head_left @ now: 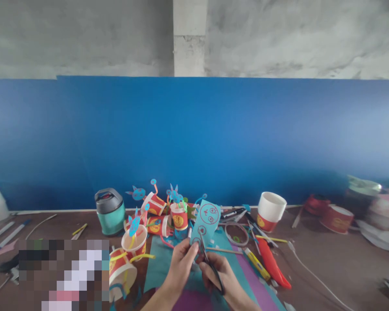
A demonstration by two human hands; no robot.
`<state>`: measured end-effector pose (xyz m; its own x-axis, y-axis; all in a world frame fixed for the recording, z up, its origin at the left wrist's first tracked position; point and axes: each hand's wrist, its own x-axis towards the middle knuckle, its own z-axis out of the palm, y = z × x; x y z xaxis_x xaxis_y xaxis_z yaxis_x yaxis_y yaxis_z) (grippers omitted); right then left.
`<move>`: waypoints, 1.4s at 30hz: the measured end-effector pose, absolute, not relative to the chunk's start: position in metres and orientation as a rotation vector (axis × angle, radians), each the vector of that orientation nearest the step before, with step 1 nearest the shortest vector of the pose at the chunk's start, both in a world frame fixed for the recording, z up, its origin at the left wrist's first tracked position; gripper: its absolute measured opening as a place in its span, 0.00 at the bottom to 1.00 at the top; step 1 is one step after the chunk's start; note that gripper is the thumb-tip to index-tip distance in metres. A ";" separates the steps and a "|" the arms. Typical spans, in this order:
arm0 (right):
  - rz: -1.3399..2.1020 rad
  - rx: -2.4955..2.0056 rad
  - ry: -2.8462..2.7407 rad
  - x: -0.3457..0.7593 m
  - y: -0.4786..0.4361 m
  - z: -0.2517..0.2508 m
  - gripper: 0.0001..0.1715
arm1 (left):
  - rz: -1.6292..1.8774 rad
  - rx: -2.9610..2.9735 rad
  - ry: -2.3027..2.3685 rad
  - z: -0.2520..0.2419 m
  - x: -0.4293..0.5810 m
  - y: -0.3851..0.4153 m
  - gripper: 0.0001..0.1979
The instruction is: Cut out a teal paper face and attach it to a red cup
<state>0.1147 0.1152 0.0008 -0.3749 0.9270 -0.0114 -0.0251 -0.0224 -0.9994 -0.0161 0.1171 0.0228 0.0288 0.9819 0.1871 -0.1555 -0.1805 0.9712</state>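
Grip: my L hand (pixel 180 259) pinches blue paper strip (pixel 206 224), R hand (pixel 218 270) closed on scissors (pixel 210 263), prob. mid-cut; cluttered brown bench (pixel 327 259), blue wall (pixel 194 138) behind.

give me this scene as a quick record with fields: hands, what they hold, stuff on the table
left hand: left hand pinches a blue paper piece with drawn round faces, held upright
right hand: right hand holds black scissors, blades at the paper's lower edge
under hands: teal sheet and purple sheet on the brown table
behind hands: decorated paper cups, some tipped over
far left: teal jar
right: white cup, red cutter
backdrop: blue panel
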 end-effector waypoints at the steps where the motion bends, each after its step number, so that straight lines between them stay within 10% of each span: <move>1: 1.506 -0.996 -1.459 0.115 0.115 0.001 0.31 | 1.378 1.236 0.976 0.023 -0.016 0.117 0.23; 42: 1.541 -1.017 -1.436 0.112 0.116 0.004 0.26 | 1.513 1.196 1.129 0.026 -0.018 0.115 0.25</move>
<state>0.1123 0.1157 0.0040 -0.3745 0.9262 -0.0441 -0.0218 -0.0564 -0.9982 -0.0181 0.1155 0.0257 -0.1530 0.9703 0.1875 -0.0962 -0.2035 0.9743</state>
